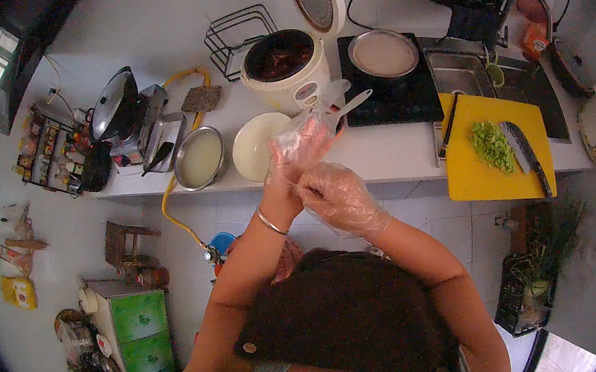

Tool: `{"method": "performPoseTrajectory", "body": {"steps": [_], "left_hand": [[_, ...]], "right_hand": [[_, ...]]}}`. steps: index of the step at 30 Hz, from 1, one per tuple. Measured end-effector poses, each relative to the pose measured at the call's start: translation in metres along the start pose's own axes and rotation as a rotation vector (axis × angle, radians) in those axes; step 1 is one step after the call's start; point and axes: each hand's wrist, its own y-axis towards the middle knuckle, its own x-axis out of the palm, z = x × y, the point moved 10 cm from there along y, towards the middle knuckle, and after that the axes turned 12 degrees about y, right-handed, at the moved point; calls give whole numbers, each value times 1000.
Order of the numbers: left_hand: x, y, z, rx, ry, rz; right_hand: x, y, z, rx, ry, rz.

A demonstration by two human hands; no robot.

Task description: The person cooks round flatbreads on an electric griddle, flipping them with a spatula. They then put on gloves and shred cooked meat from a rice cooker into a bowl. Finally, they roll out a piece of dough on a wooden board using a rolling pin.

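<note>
Over the counter's front edge, my left hand (301, 143) is stretched out inside a clear disposable plastic glove (285, 151), holding nothing. My right hand (342, 200), also gloved in clear plastic, pinches the cuff of that glove at the left wrist. A metal bangle (270, 222) circles my left forearm. Partly covered by the left hand is a cream bowl (254, 144). Just past the fingers shows the pale handle of a utensil (357, 102), its lower end hidden. An open rice cooker (290, 82) with dark food inside stands behind the hand.
A steel bowl of cloudy liquid (201, 159) sits left, near a gas stove (150, 115) and yellow hose (170, 203). Rightward are a black cooktop (394, 100) bearing a round plate (383, 53), and a yellow cutting board (467, 180) with chopped greens (490, 146) and a knife (522, 151).
</note>
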Motion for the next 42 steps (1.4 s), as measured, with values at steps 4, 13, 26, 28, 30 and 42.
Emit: {"method": "performPoseTrajectory", "body": {"steps": [4, 13, 26, 28, 30, 42], "left_hand": [[-11, 8, 13, 41, -272, -75], [-60, 43, 75, 215, -156, -258], [-90, 57, 155, 783, 1948, -105], [-65, 49, 179, 990, 2163, -63], [-89, 69, 185, 975, 2058, 46], [-124, 103, 129, 308, -269, 226]], "right_hand": [[32, 14, 6, -12, -353, -119], [47, 94, 16, -132, -325, 50], [73, 189, 41, -210, -58, 98], [81, 198, 26, -319, -126, 49], [83, 201, 23, -336, -101, 9], [41, 197, 68, -64, -420, -110]]}}
